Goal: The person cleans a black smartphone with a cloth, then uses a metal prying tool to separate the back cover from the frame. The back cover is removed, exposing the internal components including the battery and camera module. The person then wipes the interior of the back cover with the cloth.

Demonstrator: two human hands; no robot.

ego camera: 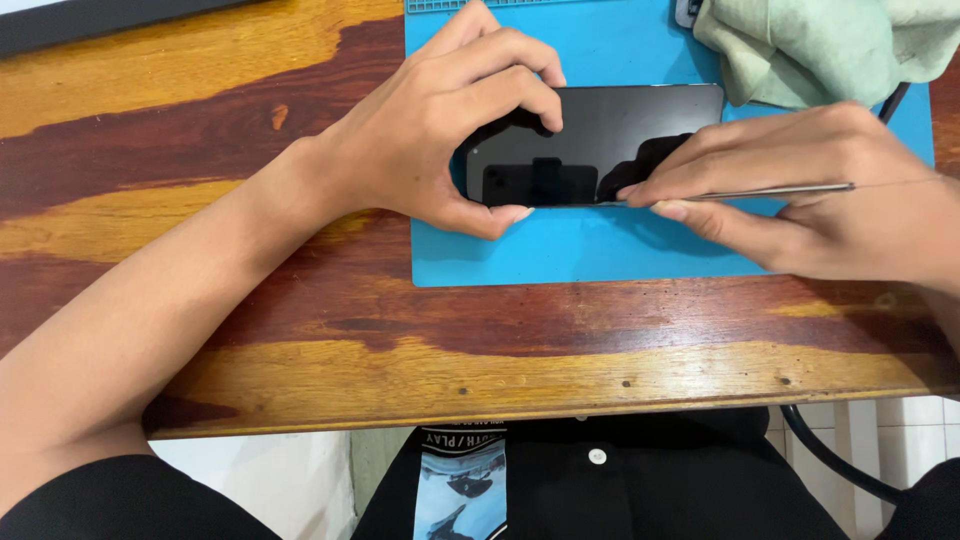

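Observation:
A black smartphone lies flat, screen up, on a blue work mat. My left hand grips the phone's left end, thumb on the near edge and fingers over the far edge. My right hand holds a thin metal pry tool like a pen. The tool's tip rests against the phone's near edge, close to the middle. My right fingers cover part of the phone's right end.
The mat lies on a glossy brown and yellow wooden table. A pale green cloth is bunched at the mat's far right corner. A dark cable hangs below the table's front edge. A dark flat object lies at the far left.

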